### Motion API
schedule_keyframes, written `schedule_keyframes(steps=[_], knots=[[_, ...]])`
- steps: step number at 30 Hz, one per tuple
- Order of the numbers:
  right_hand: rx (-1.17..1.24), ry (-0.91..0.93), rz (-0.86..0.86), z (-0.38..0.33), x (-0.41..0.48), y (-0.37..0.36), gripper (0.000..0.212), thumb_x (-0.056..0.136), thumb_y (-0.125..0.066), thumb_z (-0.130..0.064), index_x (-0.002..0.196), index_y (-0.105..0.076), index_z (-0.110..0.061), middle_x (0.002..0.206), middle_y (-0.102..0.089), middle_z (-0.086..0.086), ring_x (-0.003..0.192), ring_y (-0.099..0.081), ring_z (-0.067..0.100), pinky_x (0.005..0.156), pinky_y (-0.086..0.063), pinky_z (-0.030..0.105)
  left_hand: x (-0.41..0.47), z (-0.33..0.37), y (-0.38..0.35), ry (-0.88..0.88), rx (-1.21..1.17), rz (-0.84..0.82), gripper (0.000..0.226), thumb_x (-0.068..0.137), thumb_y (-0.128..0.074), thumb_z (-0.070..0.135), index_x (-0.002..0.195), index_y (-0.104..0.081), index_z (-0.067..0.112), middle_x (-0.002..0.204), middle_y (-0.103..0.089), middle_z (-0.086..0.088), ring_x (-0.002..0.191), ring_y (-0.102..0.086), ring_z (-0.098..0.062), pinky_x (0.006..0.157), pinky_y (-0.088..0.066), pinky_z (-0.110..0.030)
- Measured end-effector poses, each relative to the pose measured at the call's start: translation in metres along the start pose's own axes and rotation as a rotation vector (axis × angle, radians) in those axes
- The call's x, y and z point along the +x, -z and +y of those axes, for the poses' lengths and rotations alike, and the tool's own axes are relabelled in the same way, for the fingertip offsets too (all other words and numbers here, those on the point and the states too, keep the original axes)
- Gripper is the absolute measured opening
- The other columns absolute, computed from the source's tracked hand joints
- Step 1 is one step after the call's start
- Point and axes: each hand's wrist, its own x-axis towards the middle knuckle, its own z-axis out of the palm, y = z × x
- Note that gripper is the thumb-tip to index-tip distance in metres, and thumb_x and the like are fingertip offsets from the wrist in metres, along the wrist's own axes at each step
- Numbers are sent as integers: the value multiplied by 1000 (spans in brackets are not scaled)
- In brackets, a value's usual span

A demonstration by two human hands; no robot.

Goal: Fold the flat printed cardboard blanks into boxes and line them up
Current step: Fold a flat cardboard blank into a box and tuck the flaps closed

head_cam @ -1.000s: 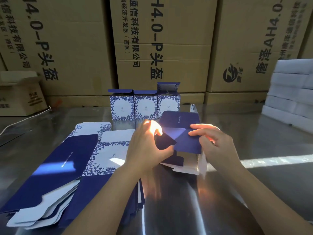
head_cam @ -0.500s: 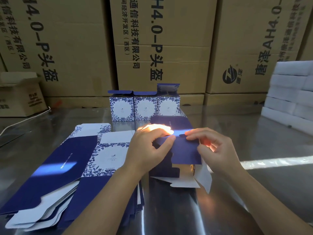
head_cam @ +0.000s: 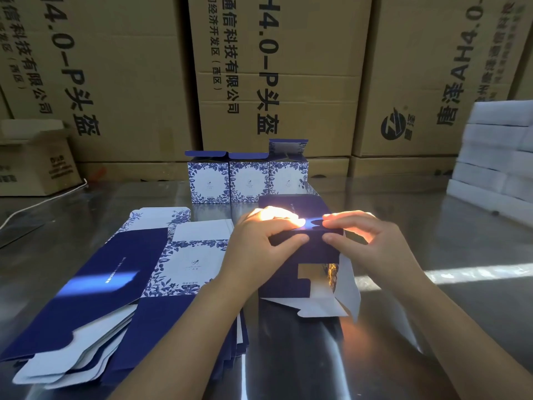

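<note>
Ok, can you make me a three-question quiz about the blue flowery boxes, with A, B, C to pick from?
1. Where is the pile of flat blanks?
A. To the left of the hands
B. On top of the white stack at the right
C. Inside a brown carton

2. How many finished boxes stand in the row at the back?
A. One
B. Three
C. Six

3. What about the box being folded?
A. It lies alone, untouched
B. It is crushed flat
C. Both hands hold it, and the flaps at its near end are open

Answers:
1 A: the blanks lie fanned out on the metal table, left of the hands.
2 B: three flowery fronts stand side by side.
3 C: the left hand and right hand pinch its top, and white flaps stick out towards the camera.
</note>
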Motion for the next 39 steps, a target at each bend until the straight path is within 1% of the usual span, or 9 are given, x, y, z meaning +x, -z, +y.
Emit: schedule_keyframes(steps=[6, 11, 16, 18, 20, 22, 25, 33, 39], knots=[[-179, 90, 42, -3, 0, 1, 15, 79, -75, -16, 85, -75, -30, 89, -70, -20, 96, -60, -1, 74, -46, 7, 0, 3, -1, 47, -26, -3, 17, 78, -75, 29, 94, -76, 23, 88, -59, 28, 87, -52, 5, 88, -45, -31], [-550, 289, 98, -8, 0, -1, 10, 78, -77, -12, 86, -78, -18, 90, -73, -4, 92, -64, 16, 75, -53, 34, 1, 1, -1, 40, 0, -30, 17, 80, -73, 31, 94, -75, 24, 86, -55, 31, 89, -48, 14, 84, -43, -20], [-692, 338, -47, -19, 8, 2, 10, 79, -76, -15, 89, -76, -17, 90, -73, -5, 87, -65, 17, 70, -51, 32, 1, -3, -1, 67, 20, -25, 13, 81, -71, 36, 86, -75, 25, 75, -54, 32, 86, -47, 13, 72, -32, -7], [-703, 317, -116, -23, 18, 5, 11, 80, -75, -21, 91, -76, -19, 91, -73, -7, 87, -64, 15, 73, -50, 32, 1, -5, 0, 81, 49, -21, 17, 80, -71, 38, 79, -73, 21, 67, -52, 30, 81, -47, 11, 66, -30, -8], [-701, 341, -178, -25, 27, 3, 15, 81, -73, -26, 94, -76, -21, 93, -72, -8, 85, -60, 10, 74, -46, 20, 2, -7, 1, 87, 80, -7, 20, 80, -71, 39, 76, -73, 19, 66, -55, 27, 78, -48, 7, 67, -33, -14], [-668, 361, -232, -24, 33, -5, 18, 82, -73, -26, 98, -75, -20, 96, -70, -8, 83, -55, 4, 72, -35, 4, 3, -8, 3, 84, 98, -5, 20, 81, -70, 38, 90, -76, 22, 85, -65, 21, 89, -53, 1, 81, -43, -25], [-554, 284, -257, -22, 38, -12, 19, 80, -74, -24, 99, -75, -20, 97, -68, -9, 88, -57, 5, 73, -35, 3, 4, -9, 6, 104, 127, -31, 28, 82, -68, 39, 105, -72, 24, 106, -67, 10, 102, -55, -12, 92, -44, -35], [-241, 46, -226, -9, 39, -4, 17, 75, -79, -17, 83, -74, -30, 100, -70, -18, 98, -62, -8, 92, -49, 15, 9, -14, 13, 139, 85, -77, 25, 80, -71, 35, 104, -71, 28, 100, -58, 24, 102, -54, 0, 90, -39, -12], [-372, 132, -168, -7, 34, -7, 22, 79, -76, -21, 100, -75, -24, 99, -69, -16, 98, -60, -5, 89, -48, 12, 8, -15, 11, 139, 55, -65, 23, 80, -71, 34, 102, -72, 28, 96, -56, 28, 100, -54, 3, 90, -40, -13]])
